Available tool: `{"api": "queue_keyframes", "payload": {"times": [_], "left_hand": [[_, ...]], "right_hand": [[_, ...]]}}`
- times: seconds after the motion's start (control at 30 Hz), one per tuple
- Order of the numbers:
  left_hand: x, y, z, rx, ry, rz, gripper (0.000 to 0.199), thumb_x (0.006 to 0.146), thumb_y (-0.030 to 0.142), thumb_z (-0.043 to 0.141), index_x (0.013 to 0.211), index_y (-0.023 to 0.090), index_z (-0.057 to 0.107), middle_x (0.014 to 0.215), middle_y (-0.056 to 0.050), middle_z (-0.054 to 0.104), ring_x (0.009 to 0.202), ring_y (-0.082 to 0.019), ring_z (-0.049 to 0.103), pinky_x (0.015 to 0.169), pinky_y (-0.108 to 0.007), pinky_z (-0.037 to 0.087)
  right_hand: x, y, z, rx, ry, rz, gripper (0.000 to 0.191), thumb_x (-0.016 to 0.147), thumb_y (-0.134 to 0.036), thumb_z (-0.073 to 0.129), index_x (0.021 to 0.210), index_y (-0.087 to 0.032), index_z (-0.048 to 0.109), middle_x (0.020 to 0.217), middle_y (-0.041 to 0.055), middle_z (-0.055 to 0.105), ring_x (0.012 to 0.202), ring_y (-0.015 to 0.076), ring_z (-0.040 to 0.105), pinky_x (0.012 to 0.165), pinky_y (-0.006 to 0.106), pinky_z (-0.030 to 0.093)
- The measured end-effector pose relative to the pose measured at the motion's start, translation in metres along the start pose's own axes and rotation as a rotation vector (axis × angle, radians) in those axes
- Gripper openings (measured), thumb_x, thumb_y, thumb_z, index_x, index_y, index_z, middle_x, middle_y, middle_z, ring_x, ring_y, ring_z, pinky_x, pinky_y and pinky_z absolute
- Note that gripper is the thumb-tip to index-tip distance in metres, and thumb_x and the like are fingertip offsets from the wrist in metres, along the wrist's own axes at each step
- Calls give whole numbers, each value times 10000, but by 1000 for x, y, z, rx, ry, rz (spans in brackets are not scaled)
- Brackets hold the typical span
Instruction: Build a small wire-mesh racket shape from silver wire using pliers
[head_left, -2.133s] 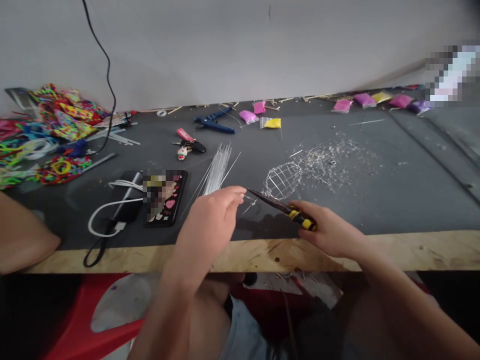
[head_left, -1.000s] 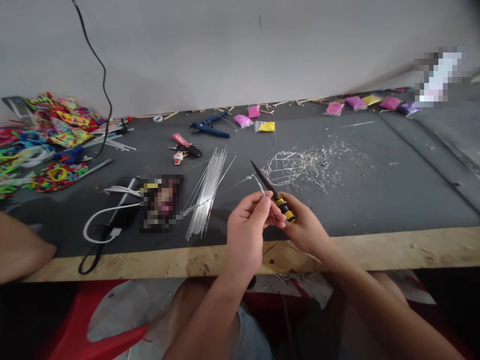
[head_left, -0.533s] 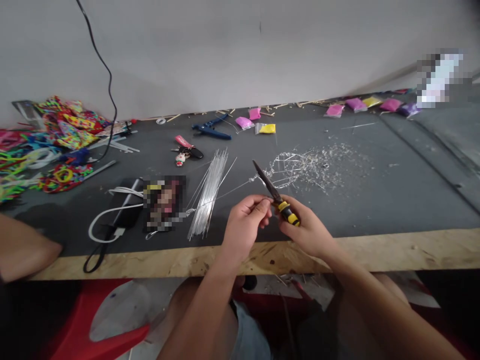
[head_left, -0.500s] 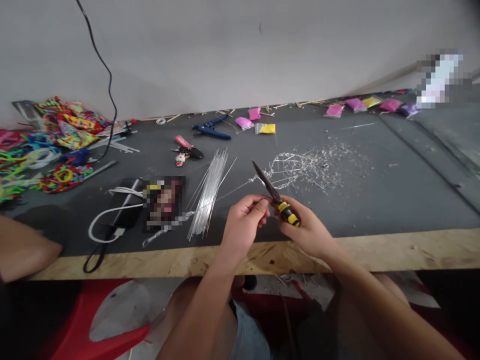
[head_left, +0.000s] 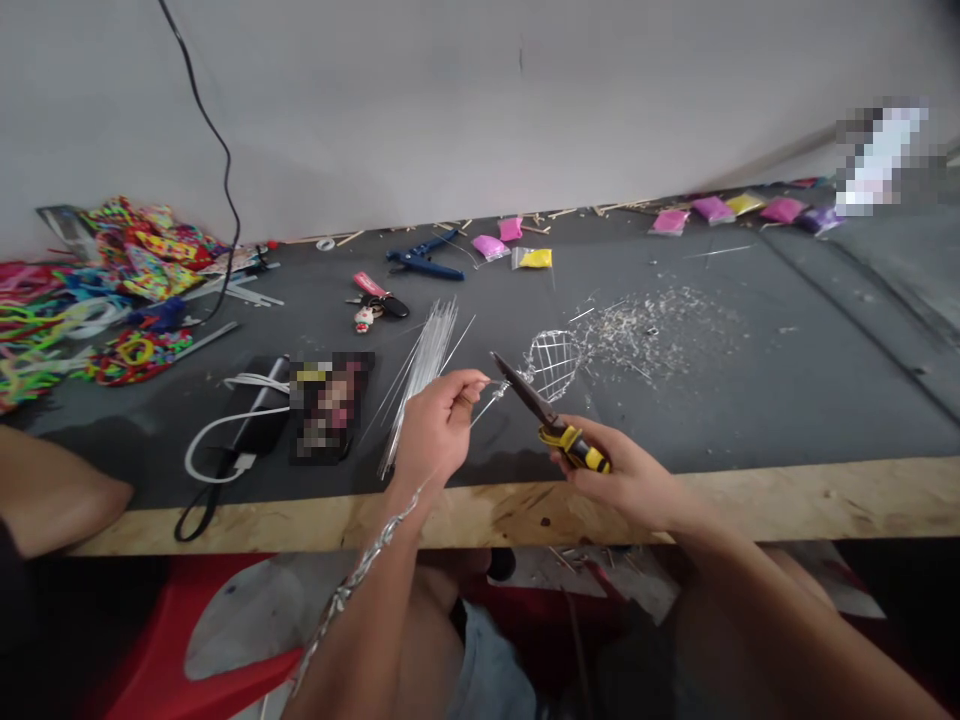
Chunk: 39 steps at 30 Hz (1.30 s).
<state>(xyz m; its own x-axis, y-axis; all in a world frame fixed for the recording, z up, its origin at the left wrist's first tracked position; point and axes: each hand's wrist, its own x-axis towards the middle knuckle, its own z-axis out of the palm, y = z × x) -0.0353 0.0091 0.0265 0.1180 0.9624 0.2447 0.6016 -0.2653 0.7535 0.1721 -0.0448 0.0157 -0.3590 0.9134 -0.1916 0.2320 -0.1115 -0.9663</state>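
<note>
My left hand (head_left: 442, 420) pinches a thin wire near the neck of a twisted wire piece. That piece has a rounded mesh head (head_left: 553, 366) and a long twisted tail (head_left: 356, 580) lying over my left forearm. My right hand (head_left: 619, 465) is closed round the yellow-and-black handles of the pliers (head_left: 574, 448). Their dark jaws point up and left, their tip beside the wire at my left fingertips; whether the tip touches the wire I cannot tell. Left of the mesh, partly behind my left hand, lies a bundle of straight silver wires (head_left: 427, 350).
Wire clippings (head_left: 660, 330) are scattered at right. Blue pliers (head_left: 426, 260), keys (head_left: 379, 303) and small coloured packets (head_left: 489, 246) lie farther back. A phone (head_left: 330, 408), a cable and a power bank are at left, near colourful craft supplies (head_left: 142, 250). Another person's arm (head_left: 60, 490) rests at far left.
My left hand has moved up and left. The wire piece has shifted toward me, its tail now over my left forearm instead of the table. The pliers have moved slightly down.
</note>
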Motion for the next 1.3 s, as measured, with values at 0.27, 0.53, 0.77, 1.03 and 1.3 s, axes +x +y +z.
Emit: {"api": "queue_keyframes", "payload": {"times": [0.27, 0.53, 0.77, 1.03, 1.3], "left_hand": [[1, -3, -19, 223, -41, 204, 233, 856, 158, 422, 933, 211, 636, 881, -43, 666, 856, -171, 576, 801, -303, 423], [1, -3, -36, 143, -370, 44, 215, 861, 316, 452, 842, 233, 650, 887, -22, 679, 814, -168, 601, 749, -295, 428], [-2, 11, -44, 246, -380, -70, 223, 861, 315, 418, 780, 228, 607, 795, -5, 662, 695, -161, 579, 612, -267, 399], [-3, 35, -39, 541, -158, 59, 194, 823, 185, 441, 692, 197, 584, 721, -49, 632, 728, -211, 557, 672, -337, 376], [-17, 59, -12, 539, 19, 79, 180, 841, 174, 433, 714, 193, 559, 712, -55, 610, 722, -209, 538, 647, -330, 375]], "right_hand": [[-2, 8, -13, -289, 36, 8, 520, 681, -107, 500, 1190, -210, 528, 964, 36, 656, 843, 198, 614, 740, 316, 479], [-2, 7, -33, -512, -110, -72, 510, 691, -148, 546, 1193, -240, 538, 1160, 58, 611, 1002, 248, 580, 853, 380, 454], [-1, 8, -27, -586, -69, -58, 542, 684, -147, 552, 1214, -255, 528, 1171, 65, 609, 1008, 263, 588, 847, 389, 455], [5, 9, -12, -589, 35, 21, 566, 668, -141, 523, 1230, -208, 518, 1201, 85, 598, 1049, 274, 572, 873, 397, 440], [11, 13, -1, -467, 203, 13, 538, 659, -127, 500, 1189, -211, 535, 1075, 74, 645, 933, 241, 600, 795, 359, 453]]}}
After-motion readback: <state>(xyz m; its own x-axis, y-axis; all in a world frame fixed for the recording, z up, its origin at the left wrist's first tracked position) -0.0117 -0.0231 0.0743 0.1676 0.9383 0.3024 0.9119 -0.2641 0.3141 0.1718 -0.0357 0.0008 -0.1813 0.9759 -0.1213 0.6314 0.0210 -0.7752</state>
